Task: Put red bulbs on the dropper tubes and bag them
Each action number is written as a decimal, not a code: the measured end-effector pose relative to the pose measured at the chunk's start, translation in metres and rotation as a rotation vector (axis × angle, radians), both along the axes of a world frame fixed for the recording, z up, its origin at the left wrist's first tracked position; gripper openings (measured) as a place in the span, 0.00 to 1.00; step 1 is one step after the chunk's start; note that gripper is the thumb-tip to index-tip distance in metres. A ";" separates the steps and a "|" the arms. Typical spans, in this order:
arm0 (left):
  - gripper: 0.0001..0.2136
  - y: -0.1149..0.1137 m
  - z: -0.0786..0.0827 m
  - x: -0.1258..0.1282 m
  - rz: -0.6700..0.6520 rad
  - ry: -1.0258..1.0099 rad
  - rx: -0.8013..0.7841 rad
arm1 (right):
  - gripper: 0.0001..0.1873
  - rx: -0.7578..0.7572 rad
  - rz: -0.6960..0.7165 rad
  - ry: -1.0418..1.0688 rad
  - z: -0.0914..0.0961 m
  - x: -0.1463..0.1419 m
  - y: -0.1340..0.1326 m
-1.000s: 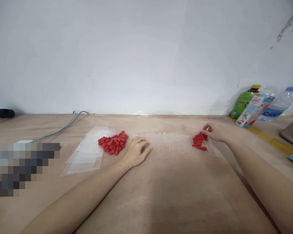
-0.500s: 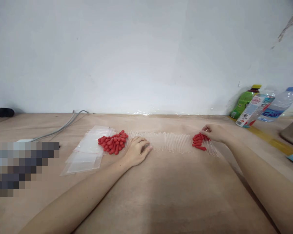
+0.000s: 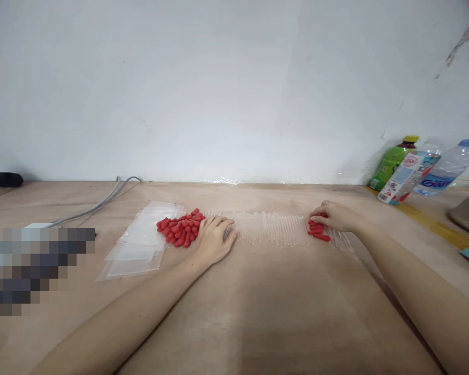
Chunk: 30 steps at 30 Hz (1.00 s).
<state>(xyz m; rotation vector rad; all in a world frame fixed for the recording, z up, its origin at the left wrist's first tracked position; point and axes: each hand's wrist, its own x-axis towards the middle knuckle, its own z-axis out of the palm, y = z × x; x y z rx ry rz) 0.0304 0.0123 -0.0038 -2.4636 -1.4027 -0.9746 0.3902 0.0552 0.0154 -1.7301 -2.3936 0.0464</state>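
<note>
A row of thin clear tubes (image 3: 275,228) lies side by side on the wooden tabletop. My left hand (image 3: 216,238) rests on the left end of this row, fingers bent and thumb apart; I see nothing held in it. Against its left side lies a heap of red rubber bulbs (image 3: 180,229). At the right end of the row is a smaller group of red bulbs (image 3: 320,237). My right hand (image 3: 330,216) is over that group, thumb and fingertips closed around a red bulb (image 3: 319,214). More clear tubes (image 3: 341,240) lie below the right wrist.
Clear zip bags (image 3: 140,245) lie fanned out left of the heap. A grey cable (image 3: 97,204) runs along the back left. Several bottles, among them a green bottle (image 3: 393,164), stand at the back right by the wall. Yellow tape (image 3: 433,224) crosses the table there.
My right hand has moved left over the small red group and its fingers now cover the upper bulbs. My left hand has shifted slightly left, with its fingers a little straighter.
</note>
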 end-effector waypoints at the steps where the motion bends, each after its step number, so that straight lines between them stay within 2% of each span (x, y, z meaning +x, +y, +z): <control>1: 0.11 0.001 0.000 0.000 0.025 0.006 0.014 | 0.14 0.002 -0.004 0.003 -0.001 -0.001 0.000; 5: 0.11 0.007 0.001 0.001 0.099 0.008 0.058 | 0.11 0.065 -0.063 0.036 -0.002 -0.001 -0.001; 9: 0.08 0.009 0.006 0.002 0.179 -0.011 0.070 | 0.10 0.055 -0.060 0.105 0.012 -0.004 -0.006; 12: 0.07 0.006 0.009 0.002 0.218 0.040 0.056 | 0.11 0.066 -0.038 0.232 0.027 -0.020 -0.014; 14: 0.08 0.003 0.011 0.003 0.230 0.101 0.043 | 0.12 0.136 0.002 0.365 0.031 -0.040 -0.021; 16: 0.08 0.000 0.012 0.005 0.243 0.156 0.027 | 0.13 0.195 0.026 0.498 0.027 -0.065 -0.028; 18: 0.08 -0.001 0.012 0.006 0.262 0.196 0.014 | 0.13 0.275 0.064 0.610 0.014 -0.092 -0.032; 21: 0.09 0.001 0.012 0.005 0.287 0.244 0.006 | 0.14 0.390 0.162 0.611 -0.010 -0.122 -0.037; 25: 0.10 0.003 0.015 0.006 0.297 0.318 0.024 | 0.12 0.442 0.267 0.630 -0.029 -0.137 -0.042; 30: 0.12 -0.001 0.019 0.010 0.277 0.381 0.046 | 0.09 0.418 0.303 0.626 -0.033 -0.139 -0.047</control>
